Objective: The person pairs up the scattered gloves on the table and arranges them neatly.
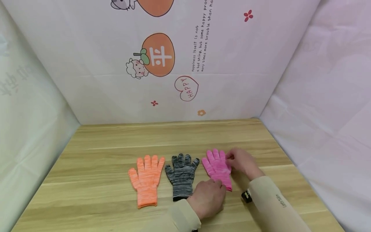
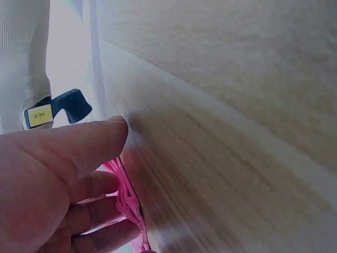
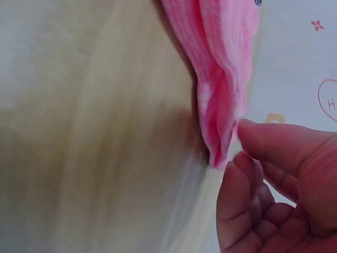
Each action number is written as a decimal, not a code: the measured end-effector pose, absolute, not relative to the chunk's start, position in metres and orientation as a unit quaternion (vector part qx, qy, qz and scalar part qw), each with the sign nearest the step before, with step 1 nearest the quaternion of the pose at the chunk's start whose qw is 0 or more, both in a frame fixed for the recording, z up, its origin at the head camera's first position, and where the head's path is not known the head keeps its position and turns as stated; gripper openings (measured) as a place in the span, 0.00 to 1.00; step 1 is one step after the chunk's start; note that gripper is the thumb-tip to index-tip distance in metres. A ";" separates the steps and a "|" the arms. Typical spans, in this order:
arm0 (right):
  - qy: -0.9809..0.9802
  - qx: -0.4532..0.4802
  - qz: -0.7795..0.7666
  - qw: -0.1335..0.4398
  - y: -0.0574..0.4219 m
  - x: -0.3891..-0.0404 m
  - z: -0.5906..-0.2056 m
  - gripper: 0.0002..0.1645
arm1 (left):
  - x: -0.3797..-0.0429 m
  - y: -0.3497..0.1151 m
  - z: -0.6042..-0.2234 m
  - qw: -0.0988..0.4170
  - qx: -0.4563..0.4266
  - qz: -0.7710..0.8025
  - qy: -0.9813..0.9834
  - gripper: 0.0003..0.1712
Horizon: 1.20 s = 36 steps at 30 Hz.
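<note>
Three knitted gloves lie flat on the table: an orange glove (image 1: 147, 180), a grey-and-black glove (image 1: 182, 175) and a pink glove (image 1: 218, 164). My left hand (image 1: 209, 198) rests at the cuff of the pink one. In the left wrist view its fingertips (image 2: 131, 232) press on the pink cuff (image 2: 129, 203), with the thumb held apart from them. On the glove's right side, my right hand (image 1: 242, 161) pinches the outermost finger. Close up in the right wrist view, thumb and forefinger meet at the tip of that pink glove finger (image 3: 216, 142).
The wooden table (image 1: 95, 161) backs onto a white printed sheet (image 1: 226, 90). More white sheeting (image 1: 327, 112) hangs along the right, with a matching one (image 1: 32, 106) on the left. A black wrist device (image 1: 246, 196) is strapped by the right sleeve.
</note>
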State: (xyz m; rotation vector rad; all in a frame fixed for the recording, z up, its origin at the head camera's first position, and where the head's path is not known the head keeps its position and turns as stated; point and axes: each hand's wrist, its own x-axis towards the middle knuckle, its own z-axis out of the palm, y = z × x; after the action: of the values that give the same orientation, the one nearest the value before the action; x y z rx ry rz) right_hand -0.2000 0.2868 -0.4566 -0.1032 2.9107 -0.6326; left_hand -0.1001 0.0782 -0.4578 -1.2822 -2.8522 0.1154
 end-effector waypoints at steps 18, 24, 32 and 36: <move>0.974 -0.131 -0.171 0.070 0.285 -0.177 -0.460 0.09 | -0.101 0.080 -0.459 -0.006 -0.406 0.049 -0.913 0.26; 0.975 -0.152 -0.152 0.049 0.287 -0.172 -0.464 0.10 | -0.100 0.080 -0.459 0.000 -0.406 0.051 -0.912 0.26; 0.964 -0.159 -0.207 0.046 0.294 -0.169 -0.468 0.14 | -0.099 0.080 -0.458 -0.001 -0.404 0.053 -0.913 0.27; 0.961 -0.163 -0.219 0.053 0.296 -0.168 -0.468 0.20 | -0.099 0.079 -0.458 -0.004 -0.405 0.050 -0.913 0.28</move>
State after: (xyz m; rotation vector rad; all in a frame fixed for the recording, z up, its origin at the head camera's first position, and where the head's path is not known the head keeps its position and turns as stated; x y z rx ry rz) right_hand -0.1683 0.2960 -0.4681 -0.4964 2.9192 -0.6653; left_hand -0.0995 0.0791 -0.4580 -1.2764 -2.8756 0.1566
